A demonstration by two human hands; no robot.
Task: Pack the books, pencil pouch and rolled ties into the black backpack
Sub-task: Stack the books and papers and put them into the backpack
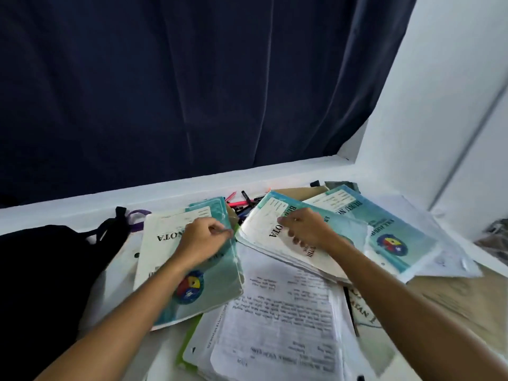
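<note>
The black backpack (41,270) lay slumped at the left edge of the table (453,295), its straps trailing toward the back ledge beside a purple loop (138,215). Whether it was open, and what it held, could not be told; it showed only as a dark mass.

The books were all still out on the table. The person's left hand (202,242) rested on the left pile of notebooks (165,270), teal and white with a round crest, its fingers curled round the far right edge of the top cover, pinching it. The right hand (308,229) lay on a second pile of notebooks (264,229), which was tilted up off the table, the fingers bent over the top cover and gripping it, fingertips tucked underneath. A third notebook (384,229) of the same kind lay just beyond, partly under that pile, on loose plastic sleeves.

Between the two arms sat a stack of printed papers (280,312), overlapping a green folder edge (187,342) at the bottom. Behind the notebooks, pens and markers (242,202) lay scattered loose against the ledge, pink and black ones among them. No pencil pouch or rolled ties could be made out. A dark blue curtain (165,78) hung behind the ledge.
</note>
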